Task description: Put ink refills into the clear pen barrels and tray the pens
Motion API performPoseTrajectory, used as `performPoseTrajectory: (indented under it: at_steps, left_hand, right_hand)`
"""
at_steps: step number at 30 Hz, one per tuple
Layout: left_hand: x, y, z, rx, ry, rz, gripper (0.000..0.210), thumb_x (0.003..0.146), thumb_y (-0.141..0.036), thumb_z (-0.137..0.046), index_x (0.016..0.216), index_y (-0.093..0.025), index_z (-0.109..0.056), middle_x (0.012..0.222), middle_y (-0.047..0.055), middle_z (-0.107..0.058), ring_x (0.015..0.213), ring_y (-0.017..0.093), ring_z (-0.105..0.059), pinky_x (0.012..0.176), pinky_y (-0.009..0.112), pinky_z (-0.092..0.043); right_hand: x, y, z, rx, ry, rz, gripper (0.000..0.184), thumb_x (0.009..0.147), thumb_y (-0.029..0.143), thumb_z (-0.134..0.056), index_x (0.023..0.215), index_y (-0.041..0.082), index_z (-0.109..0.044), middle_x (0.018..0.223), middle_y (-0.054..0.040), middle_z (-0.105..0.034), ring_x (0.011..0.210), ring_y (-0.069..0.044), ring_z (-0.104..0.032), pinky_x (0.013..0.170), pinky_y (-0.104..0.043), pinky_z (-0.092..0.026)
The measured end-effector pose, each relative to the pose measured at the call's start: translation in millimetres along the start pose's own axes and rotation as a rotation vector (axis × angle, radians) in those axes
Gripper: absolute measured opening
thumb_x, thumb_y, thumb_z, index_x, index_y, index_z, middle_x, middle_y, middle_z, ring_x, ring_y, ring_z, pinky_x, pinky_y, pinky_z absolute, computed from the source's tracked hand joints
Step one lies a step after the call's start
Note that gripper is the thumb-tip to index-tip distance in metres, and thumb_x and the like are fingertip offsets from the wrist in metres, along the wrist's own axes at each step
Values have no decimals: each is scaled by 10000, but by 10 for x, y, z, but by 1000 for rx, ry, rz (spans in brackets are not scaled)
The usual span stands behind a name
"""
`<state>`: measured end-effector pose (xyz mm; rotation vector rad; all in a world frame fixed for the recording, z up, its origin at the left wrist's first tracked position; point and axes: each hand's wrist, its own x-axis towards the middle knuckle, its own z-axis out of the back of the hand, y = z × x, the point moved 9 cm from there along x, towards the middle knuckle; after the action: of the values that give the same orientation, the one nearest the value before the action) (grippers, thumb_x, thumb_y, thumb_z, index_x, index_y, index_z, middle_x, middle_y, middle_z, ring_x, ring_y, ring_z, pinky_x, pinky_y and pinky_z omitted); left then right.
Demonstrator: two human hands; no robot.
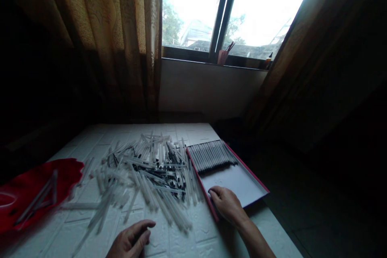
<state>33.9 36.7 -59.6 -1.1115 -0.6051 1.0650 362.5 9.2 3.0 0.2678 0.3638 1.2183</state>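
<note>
Here's the white worktop (205,242), and across its middle sprawl loose clear tubes (148,193)! Right alongside, the red-rimmed tray (238,181), its far end lined with a row of dark-tipped pens (213,155). Right hand (226,203) at the tray's left side, grip pressed together, contents impossible to tell; left hand (131,240) near the tubes, grip slightly spread.

The person's left hand (131,240) and right hand (225,203) are both bare, the right joined to an uncovered forearm (255,237) that narrows smoothly toward the wrist (241,218).
</note>
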Motion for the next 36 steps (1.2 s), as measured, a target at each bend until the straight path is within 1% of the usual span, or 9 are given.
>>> performPoseTrajectory:
  at_steps: [5, 10, 14, 18, 21, 24, 29, 33, 36]
  left_hand:
    - [20, 64, -57, -47, 35, 14, 478, 785, -612, -589, 1004, -213, -736, 699, 0, -670, 572, 151, -618, 549, 209, -503]
    - [25, 95, -42, -94, -4, 36, 583, 744, -690, -580, 1010, -194, -730, 638, -22, -608, 485, 117, -536, 490, 205, -466]
    - [-24, 23, -48, -151, -18, 56, 563, 744, -678, -602, 998, -193, -730, 628, -34, -582, 482, 109, -517, 502, 206, -462]
    - [-67, -54, -4, -200, -94, 63, 517, 755, -651, -620, 965, -192, -728, 619, -44, -564, 472, 101, -509, 486, 198, -441]
    - [-77, -79, -9, -221, -102, 60, 517, 747, -651, -633, 952, -185, -723, 616, -46, -558, 468, 100, -506, 463, 195, -420]
    - [-80, -86, -18, -227, -98, 56, 519, 751, -650, -630, 958, -182, -719, 611, -48, -555, 472, 100, -510, 483, 201, -433]
    - [-66, -110, -19, -204, -69, 47, 532, 767, -657, -605, 978, -182, -721, 626, -37, -570, 487, 106, -531, 504, 209, -455]
    - [-25, -101, -39, -191, -5, 56, 580, 713, -691, -626, 966, -178, -727, 619, -29, -582, 483, 114, -550, 492, 213, -463]
    - [-3, -63, -31, -191, -15, 53, 597, 700, -705, -624, 962, -179, -730, 609, -27, -584, 472, 114, -550, 474, 208, -464]
  right_hand:
    - [-35, 51, -10, -1, -21, 12, 293, 913, 230, -476, 880, 239, -767, 892, -50, -777, 862, -196, -705, 666, -216, -414]
    - [-70, 163, 106, -6, -76, 46, 299, 930, 226, -445, 943, 226, -744, 960, -61, -761, 915, -220, -692, 724, -244, -430]
    - [-160, 493, 122, 26, -129, 195, 277, 931, 221, -443, 986, 222, -714, 988, -48, -735, 908, -192, -681, 765, -230, -441]
    - [-306, 870, -86, -17, -85, 326, 222, 915, 204, -496, 885, 236, -714, 865, -22, -726, 796, -168, -688, 684, -206, -432]
    - [-390, 1004, -311, -94, 9, 323, 176, 899, 198, -549, 873, 254, -713, 858, -7, -730, 808, -170, -694, 673, -200, -425]
    - [-431, 1028, -414, -135, 36, 284, 143, 891, 208, -578, 912, 254, -712, 919, -17, -730, 846, -184, -698, 691, -210, -440]
    - [-380, 1104, -389, -153, 25, 278, 161, 903, 210, -574, 996, 250, -699, 964, -25, -724, 868, -198, -703, 703, -229, -461]
    - [-226, 1245, -288, -215, -33, 276, 217, 899, 187, -562, 1069, 258, -674, 1014, -46, -707, 865, -212, -705, 661, -242, -464]
    - [-102, 1297, -298, -274, -38, 259, 215, 873, 140, -569, 1022, 238, -689, 1043, -81, -696, 816, -226, -709, 605, -253, -454]
